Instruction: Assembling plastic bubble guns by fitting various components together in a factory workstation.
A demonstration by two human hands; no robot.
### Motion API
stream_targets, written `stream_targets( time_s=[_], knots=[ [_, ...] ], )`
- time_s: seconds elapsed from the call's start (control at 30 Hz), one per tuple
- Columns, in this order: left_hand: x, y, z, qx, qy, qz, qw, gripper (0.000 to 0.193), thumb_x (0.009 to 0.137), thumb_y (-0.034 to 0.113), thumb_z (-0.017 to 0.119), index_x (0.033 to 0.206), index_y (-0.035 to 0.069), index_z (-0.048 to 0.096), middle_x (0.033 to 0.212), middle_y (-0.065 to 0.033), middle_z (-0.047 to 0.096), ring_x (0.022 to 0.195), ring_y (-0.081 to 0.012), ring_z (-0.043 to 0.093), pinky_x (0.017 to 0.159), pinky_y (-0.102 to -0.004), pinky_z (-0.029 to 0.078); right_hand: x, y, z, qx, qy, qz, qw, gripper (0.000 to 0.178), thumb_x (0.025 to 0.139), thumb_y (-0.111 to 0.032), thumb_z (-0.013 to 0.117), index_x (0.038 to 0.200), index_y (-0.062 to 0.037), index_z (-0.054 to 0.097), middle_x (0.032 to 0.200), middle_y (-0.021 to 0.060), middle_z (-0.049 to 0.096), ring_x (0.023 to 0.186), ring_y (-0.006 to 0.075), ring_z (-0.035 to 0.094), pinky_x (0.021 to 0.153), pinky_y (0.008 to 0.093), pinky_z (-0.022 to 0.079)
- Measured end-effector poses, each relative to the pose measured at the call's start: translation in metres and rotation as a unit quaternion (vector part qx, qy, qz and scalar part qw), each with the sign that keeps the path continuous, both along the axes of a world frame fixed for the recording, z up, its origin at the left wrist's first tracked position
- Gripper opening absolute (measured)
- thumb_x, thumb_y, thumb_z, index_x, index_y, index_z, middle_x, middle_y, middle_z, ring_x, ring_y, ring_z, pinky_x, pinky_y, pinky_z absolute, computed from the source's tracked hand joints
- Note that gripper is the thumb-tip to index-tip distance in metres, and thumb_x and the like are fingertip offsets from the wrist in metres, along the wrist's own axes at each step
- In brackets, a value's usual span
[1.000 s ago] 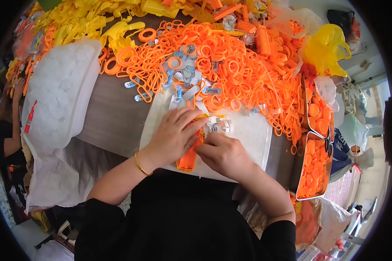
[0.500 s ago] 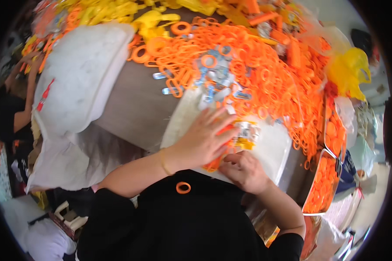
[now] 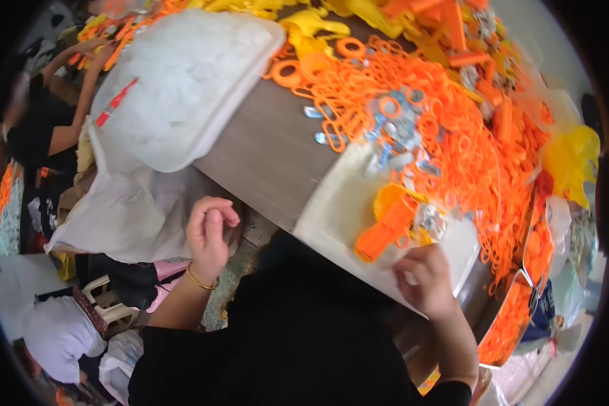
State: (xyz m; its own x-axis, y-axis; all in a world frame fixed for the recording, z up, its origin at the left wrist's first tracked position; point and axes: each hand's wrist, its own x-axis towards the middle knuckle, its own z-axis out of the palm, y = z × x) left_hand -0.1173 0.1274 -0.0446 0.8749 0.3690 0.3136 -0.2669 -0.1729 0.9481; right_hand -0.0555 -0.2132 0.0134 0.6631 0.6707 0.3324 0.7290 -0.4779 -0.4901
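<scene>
My left hand (image 3: pixel 212 233) is raised off the table's near edge, fingers curled in and thumb against them; nothing shows in it. My right hand (image 3: pixel 424 279) is over the near part of a white board (image 3: pixel 325 218), its fingers bent inward and slightly blurred; whether they pinch something small is hidden. Just beyond it lies an orange plastic piece with a thick tube-like end (image 3: pixel 387 229), apart from both hands. Against that piece lie a round yellow part (image 3: pixel 384 196) and a silvery, clear-looking part (image 3: pixel 430 223).
A big heap of orange plastic loops and rings (image 3: pixel 453 135) covers the table's far right. Small bluish clear pieces (image 3: pixel 402 128) lie among them. A white tray (image 3: pixel 176 88) with a red slim item (image 3: pixel 117 101) is at left. Another person's arms (image 3: pixel 81 101) reach in at far left.
My left hand has left the orange piece and swung left, off the table. My right hand has drawn slightly away from it. The orange ring against my shirt is gone from view.
</scene>
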Motion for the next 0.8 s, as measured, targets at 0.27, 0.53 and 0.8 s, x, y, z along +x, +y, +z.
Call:
stream_targets(
  time_s=[0.27,0.53,0.8],
  knots=[
    [0.058,0.052,0.128,0.299,-0.108,0.078,0.945,0.011,0.081,0.0,0.056,0.091,0.002,0.06,0.09,-0.0105,0.06,0.084,-0.0228,0.056,0.075,-0.0326,0.044,0.023,0.01,0.007,-0.015,-0.071,-0.291,0.954,0.009,0.077,-0.001,0.061,0.085,-0.0035,0.06,0.082,0.009,0.061,0.079,0.0278,0.052,0.074,0.0379,0.043],
    [0.127,0.128,0.111,0.664,0.101,0.011,0.741,0.007,0.072,0.004,0.065,0.077,0.006,0.06,0.086,-0.0076,0.054,0.087,-0.0259,0.051,0.077,-0.037,0.044,0.017,0.021,-0.009,0.127,0.001,-0.235,0.964,0.013,0.079,0.007,0.056,0.09,0.0005,0.056,0.086,0.0113,0.059,0.081,0.022,0.058,0.082,0.0314,0.044],
    [0.119,0.071,0.121,0.494,-0.047,0.117,0.86,0.01,0.078,0.004,0.065,0.077,0.004,0.056,0.098,-0.011,0.059,0.092,-0.0255,0.059,0.079,-0.0341,0.048,0.019,0.011,-0.005,0.117,-0.008,-0.204,0.972,0.02,0.069,0.006,0.07,0.084,-0.0068,0.064,0.083,0.0066,0.065,0.081,0.0224,0.063,0.09,0.0436,0.045]
  ],
)
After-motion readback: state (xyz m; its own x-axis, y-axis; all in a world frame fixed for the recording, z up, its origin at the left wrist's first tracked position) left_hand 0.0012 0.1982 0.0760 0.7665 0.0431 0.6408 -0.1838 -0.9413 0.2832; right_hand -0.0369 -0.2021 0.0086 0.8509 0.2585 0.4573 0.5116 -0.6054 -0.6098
